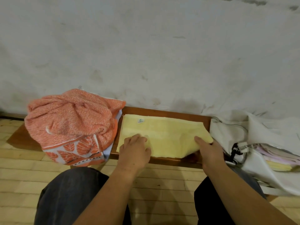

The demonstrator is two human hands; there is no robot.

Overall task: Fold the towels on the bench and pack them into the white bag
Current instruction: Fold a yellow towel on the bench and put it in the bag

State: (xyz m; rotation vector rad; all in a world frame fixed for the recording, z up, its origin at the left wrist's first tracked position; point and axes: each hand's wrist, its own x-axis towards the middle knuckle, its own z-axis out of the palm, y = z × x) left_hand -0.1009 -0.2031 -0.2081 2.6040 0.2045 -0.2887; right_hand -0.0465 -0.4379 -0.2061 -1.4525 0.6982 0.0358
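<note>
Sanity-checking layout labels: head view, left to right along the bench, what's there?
Crumpled orange leaf-print towel → yellow towel, with the left hand pressing flat on its near-left part and the right hand pinching its lifted right corner → white bag, folded towels inside.

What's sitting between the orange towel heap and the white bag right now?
The yellow towel, flat on the bench, left hand pressing it, right hand gripping its corner; head view.
</note>
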